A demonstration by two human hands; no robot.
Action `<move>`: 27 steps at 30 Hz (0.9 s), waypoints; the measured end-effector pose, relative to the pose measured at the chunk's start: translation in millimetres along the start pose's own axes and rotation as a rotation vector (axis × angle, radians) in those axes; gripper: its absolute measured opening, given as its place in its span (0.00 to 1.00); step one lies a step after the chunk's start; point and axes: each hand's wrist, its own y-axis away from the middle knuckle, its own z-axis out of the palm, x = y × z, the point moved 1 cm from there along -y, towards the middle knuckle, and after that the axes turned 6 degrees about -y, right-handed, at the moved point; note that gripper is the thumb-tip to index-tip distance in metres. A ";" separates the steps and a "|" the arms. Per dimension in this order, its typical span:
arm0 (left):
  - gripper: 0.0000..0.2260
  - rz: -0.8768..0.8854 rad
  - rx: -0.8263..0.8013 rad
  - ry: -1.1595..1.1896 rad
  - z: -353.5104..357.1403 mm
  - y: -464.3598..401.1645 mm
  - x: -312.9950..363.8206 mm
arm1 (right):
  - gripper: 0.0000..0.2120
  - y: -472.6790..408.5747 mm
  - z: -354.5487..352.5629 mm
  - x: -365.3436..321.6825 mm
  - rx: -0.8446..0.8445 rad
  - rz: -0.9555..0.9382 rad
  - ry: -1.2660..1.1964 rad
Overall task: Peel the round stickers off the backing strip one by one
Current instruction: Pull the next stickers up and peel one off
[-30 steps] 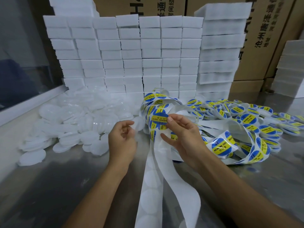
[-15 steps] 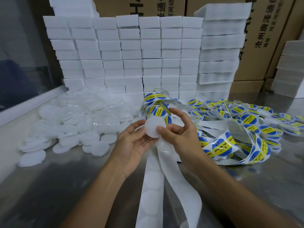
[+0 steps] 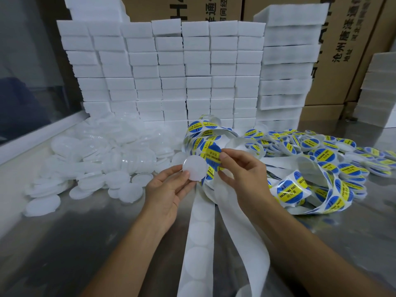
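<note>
Two hands meet: left hand (image 3: 169, 194) pinches a white disc (image 3: 194, 168); at its 3 o'clock, right hand (image 3: 242, 174) fingers pinch a blue-yellow sticker (image 3: 212, 155) above the backing strip (image 3: 200, 239)

I have a single view to work from, the wide-angle head camera, looking forward and down over a shiny grey metal tabletop (image 3: 64, 243). It sits close: both forearms run in from the bottom edge, and the left hand (image 3: 169, 194) and right hand (image 3: 242, 174) meet near mid-frame. Farther off, it faces a wall of stacked white foam blocks (image 3: 171, 71) with brown printed cardboard cartons (image 3: 342, 50) behind. Straight edges bow towards the borders.
</note>
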 end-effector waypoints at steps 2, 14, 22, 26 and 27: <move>0.07 0.002 -0.019 0.004 0.4 0.3 -0.2 | 0.05 0.5 0.6 1.6 -0.036 0.026 0.017; 0.15 0.001 -0.112 -0.025 7.3 6.3 3.3 | 0.05 0.4 0.0 8.5 -0.062 -0.023 0.109; 0.16 -0.007 -0.093 0.001 9.8 8.0 3.9 | 0.05 0.5 0.5 9.3 -0.063 -0.029 0.119; 0.08 -0.021 -0.072 0.022 9.6 8.2 3.8 | 0.06 1.0 0.7 10.1 -0.062 -0.029 0.135; 0.07 -0.021 -0.067 0.021 9.6 8.3 3.7 | 0.05 1.2 0.8 10.1 -0.060 -0.030 0.139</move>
